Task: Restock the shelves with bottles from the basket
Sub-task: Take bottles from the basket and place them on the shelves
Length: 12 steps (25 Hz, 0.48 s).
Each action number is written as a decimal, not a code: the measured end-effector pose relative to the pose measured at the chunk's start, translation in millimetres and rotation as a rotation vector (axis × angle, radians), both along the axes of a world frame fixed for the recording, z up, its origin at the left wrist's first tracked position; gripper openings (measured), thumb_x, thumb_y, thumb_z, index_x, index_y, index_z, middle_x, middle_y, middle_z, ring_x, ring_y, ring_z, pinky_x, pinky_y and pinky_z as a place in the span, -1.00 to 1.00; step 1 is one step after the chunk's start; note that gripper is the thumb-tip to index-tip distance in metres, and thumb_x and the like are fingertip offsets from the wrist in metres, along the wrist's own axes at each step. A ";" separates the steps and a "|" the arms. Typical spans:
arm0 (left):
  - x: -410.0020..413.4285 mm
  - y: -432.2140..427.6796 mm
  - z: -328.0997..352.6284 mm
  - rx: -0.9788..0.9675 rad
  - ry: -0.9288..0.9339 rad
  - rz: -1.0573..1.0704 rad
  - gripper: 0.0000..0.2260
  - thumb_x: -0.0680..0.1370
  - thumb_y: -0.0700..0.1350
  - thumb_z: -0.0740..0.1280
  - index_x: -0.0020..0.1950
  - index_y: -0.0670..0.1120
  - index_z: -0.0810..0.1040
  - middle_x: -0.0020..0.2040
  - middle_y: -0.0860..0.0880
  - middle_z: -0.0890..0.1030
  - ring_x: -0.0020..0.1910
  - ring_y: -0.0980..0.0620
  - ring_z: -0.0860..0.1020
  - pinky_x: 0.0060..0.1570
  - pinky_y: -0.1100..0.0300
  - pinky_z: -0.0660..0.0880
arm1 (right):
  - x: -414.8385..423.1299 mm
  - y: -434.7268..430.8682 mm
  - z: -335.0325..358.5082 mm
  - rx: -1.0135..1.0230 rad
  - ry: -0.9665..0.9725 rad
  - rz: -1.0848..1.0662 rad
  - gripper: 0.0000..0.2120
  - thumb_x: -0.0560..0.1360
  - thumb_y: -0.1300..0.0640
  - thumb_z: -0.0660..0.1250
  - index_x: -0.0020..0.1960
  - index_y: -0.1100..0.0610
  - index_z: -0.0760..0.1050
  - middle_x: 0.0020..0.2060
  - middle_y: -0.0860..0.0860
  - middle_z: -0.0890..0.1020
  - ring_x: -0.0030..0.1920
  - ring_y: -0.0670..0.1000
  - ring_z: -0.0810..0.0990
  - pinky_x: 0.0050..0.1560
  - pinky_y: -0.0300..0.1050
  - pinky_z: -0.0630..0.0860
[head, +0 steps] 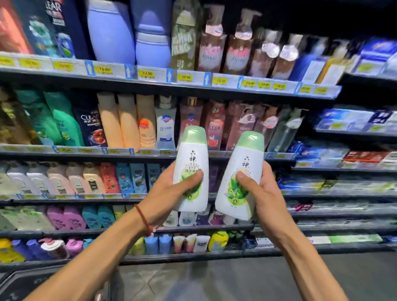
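Stock in transit: two white, green-capped bottles, held up in front of the toiletries shelves point(150, 81). The left hand point(166, 194) grips the left bottle point(191, 154) and the right hand point(263, 197) grips the right bottle point(244, 165), which is slightly tilted. Step: placing. Next move likely needs a matching gap, with each bottle stood upright.

On my remote feed I see the wearer's left forearm point(95, 254) and right forearm point(306, 262), both bare as far as the picture reaches. The left hand point(169, 194) and right hand point(265, 197) are ungloved. A thin red cord bracelet point(143, 218) circles the left wrist, and a small pale piece on it is too blurred to identify.
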<state>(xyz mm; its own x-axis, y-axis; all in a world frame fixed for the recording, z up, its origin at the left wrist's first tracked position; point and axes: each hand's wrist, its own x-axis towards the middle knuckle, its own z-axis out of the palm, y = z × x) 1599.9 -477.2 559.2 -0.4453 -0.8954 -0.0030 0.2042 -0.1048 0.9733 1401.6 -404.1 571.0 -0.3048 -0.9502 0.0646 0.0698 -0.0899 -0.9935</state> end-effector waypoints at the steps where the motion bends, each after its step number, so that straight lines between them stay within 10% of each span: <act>1: -13.0 -13.0 7.5 -0.009 0.012 -0.001 -0.61 0.47 -0.07 0.44 0.27 -0.12 0.54 0.02 -0.07 0.72 -0.04 0.02 0.68 -0.05 0.13 0.63 | -13.3 -12.4 7.5 -0.024 0.001 -0.003 -0.48 0.53 0.12 0.48 0.42 0.02 0.37 0.15 0.03 0.67 0.09 -0.02 0.69 0.13 0.03 0.64; 12: -153.5 -106.4 85.0 -0.149 0.072 0.123 -0.69 0.44 0.00 0.45 0.11 -0.11 0.59 -0.11 -0.04 0.71 -0.14 0.01 0.65 -0.08 0.08 0.63 | -154.0 -117.5 95.2 -0.243 0.094 0.023 -0.58 0.59 0.26 0.35 0.35 -0.03 0.30 0.00 -0.06 0.67 -0.09 -0.15 0.70 -0.11 -0.21 0.65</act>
<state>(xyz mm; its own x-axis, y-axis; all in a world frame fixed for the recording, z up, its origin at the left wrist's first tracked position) 1446.3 -583.6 644.2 -0.3267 -0.9313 0.1608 0.2758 0.0688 0.9588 1247.7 -521.6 666.2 -0.2648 -0.9100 0.3191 -0.0170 -0.3265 -0.9451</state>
